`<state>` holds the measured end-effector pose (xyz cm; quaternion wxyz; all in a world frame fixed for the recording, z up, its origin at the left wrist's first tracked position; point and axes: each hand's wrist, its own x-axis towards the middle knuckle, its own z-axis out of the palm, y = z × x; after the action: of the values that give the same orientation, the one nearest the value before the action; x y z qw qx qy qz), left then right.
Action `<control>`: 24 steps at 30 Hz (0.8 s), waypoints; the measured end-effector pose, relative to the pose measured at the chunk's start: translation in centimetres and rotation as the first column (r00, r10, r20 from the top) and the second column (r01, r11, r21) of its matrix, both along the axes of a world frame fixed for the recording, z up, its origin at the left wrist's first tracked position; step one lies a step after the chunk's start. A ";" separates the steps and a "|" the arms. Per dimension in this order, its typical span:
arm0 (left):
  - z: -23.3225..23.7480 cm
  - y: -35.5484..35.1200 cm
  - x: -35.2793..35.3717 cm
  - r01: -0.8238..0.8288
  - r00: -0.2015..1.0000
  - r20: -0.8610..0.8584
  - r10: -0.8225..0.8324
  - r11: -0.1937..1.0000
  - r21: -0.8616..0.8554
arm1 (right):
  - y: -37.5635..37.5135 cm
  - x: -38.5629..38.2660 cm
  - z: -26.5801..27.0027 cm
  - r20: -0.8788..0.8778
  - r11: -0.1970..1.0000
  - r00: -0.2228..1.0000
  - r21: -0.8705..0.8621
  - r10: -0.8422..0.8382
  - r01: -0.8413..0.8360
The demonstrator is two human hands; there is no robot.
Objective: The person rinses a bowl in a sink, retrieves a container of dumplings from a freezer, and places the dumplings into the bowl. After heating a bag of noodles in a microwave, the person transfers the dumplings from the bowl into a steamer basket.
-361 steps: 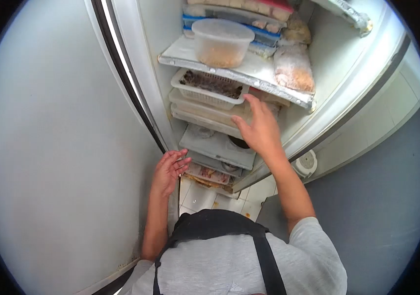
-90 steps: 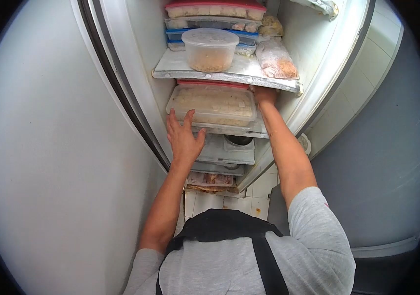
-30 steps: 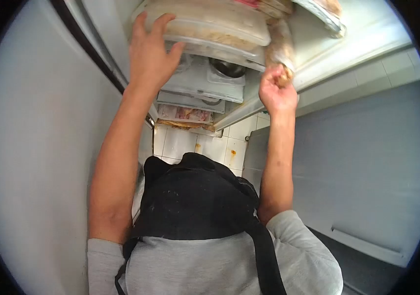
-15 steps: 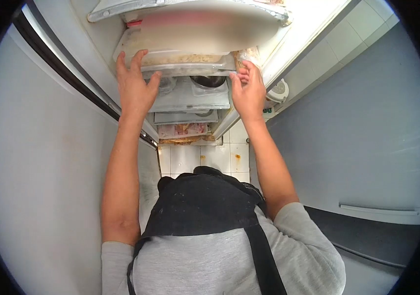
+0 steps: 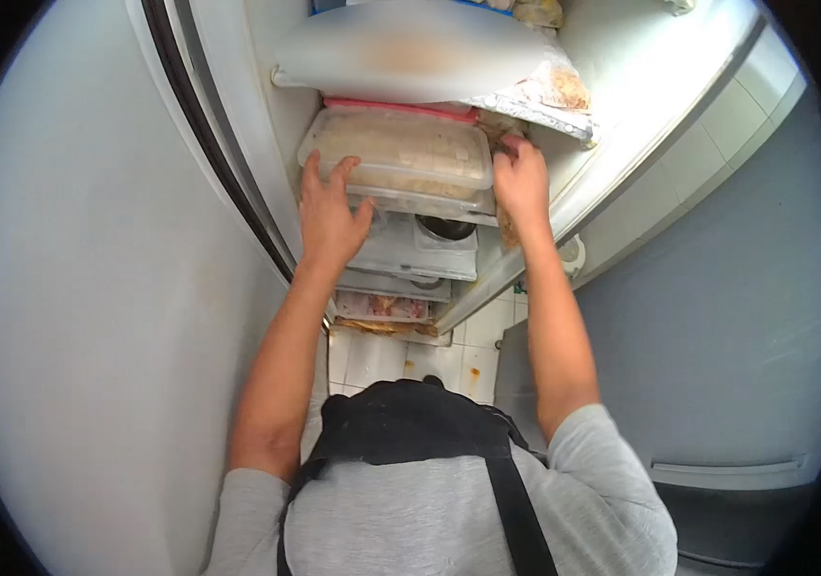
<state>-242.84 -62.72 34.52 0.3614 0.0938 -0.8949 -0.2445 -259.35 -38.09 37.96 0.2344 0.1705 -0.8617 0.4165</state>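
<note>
- My left hand (image 5: 330, 219): fingers spread apart, tips at the front left edge of the clear plastic container.
- My right hand (image 5: 523, 187): fingers curled near the container's right end; whether they clamp on anything, I cannot tell.
- Clear plastic container (image 5: 401, 158), lidded, pale contents: between my two hands' fingers.
- Red lid (image 5: 401, 108): beyond the container.
- Frosted shelf (image 5: 569, 119): above my right fingers.
- Black bowl (image 5: 446, 228): lower, between my hands.
- Food tray (image 5: 386, 307): well below my fingers.

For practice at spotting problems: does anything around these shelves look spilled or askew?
Yes: orange-brown spots stand out on the white floor tiles below the shelves, perhaps spills or rust.
</note>
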 end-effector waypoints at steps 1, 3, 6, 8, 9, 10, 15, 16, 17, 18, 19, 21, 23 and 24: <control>-0.1 0.1 0.0 0.005 1.000 -0.010 -0.005 1.000 -0.027 | -0.4 -2.8 1.2 0.062 0.973 0.996 0.227 -0.060 0.045; 0.0 0.1 -0.3 0.009 1.000 -0.003 -0.009 0.999 0.042 | -2.0 -13.7 -2.0 0.132 0.739 0.991 0.670 -0.022 -0.073; -0.1 -0.5 -1.1 -0.008 0.999 -0.045 0.008 1.000 0.013 | -3.3 -19.7 -5.6 -0.089 0.854 0.978 0.506 0.191 -0.121; 0.4 0.1 -0.6 -0.021 0.999 -0.029 0.023 0.999 0.036 | -3.5 -18.7 -3.5 0.036 0.763 0.964 0.603 0.265 -0.232; 0.8 0.0 -0.7 -0.022 0.999 -0.031 0.023 0.999 0.040 | -3.5 -16.0 -1.4 0.027 0.823 0.962 0.511 0.271 -0.246; 0.7 0.0 -0.9 -0.029 0.997 -0.070 0.031 0.999 0.024 | -3.4 -16.4 -2.3 -0.001 0.878 0.962 0.411 0.271 -0.247; 1.1 0.6 -1.6 -0.075 0.997 -0.027 0.077 0.994 0.084 | -4.0 -17.6 -2.9 0.575 0.980 0.808 0.052 0.130 -0.194; 1.2 0.6 -1.7 -0.075 0.997 -0.030 0.077 0.994 0.084 | -3.7 -18.1 -3.0 0.594 0.974 0.792 0.060 0.141 -0.218; 1.3 0.6 -1.8 -0.102 0.994 -0.020 0.104 0.991 0.088 | -3.6 -18.3 -2.6 0.610 0.967 0.777 0.065 0.156 -0.245; 1.1 0.6 -1.8 -0.132 0.991 -0.004 0.133 0.987 0.091 | -3.4 -18.6 -2.3 0.625 0.959 0.760 0.062 0.178 -0.276; 1.0 0.4 -1.9 -0.135 0.991 0.003 0.136 0.986 0.094 | -3.2 -18.9 -2.1 0.642 0.949 0.740 0.059 0.202 -0.310; 0.8 0.1 -2.3 -0.147 0.989 0.001 0.147 0.987 0.057 | -3.0 -19.6 -1.6 0.672 0.923 0.696 0.048 0.253 -0.381; 0.8 0.0 -2.7 -0.164 0.986 0.022 0.163 0.985 0.062 | -2.8 -19.8 -1.7 0.716 0.899 0.634 0.021 0.292 -0.437; 0.8 0.0 -2.8 -0.162 0.987 0.013 0.161 0.985 0.066 | -2.7 -19.8 -1.7 0.739 0.891 0.603 0.007 0.301 -0.454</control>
<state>-245.64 -62.67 35.34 0.3735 0.1790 -0.8769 -0.2438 -279.10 -40.75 36.22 -0.2343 0.1941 -0.8631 0.4032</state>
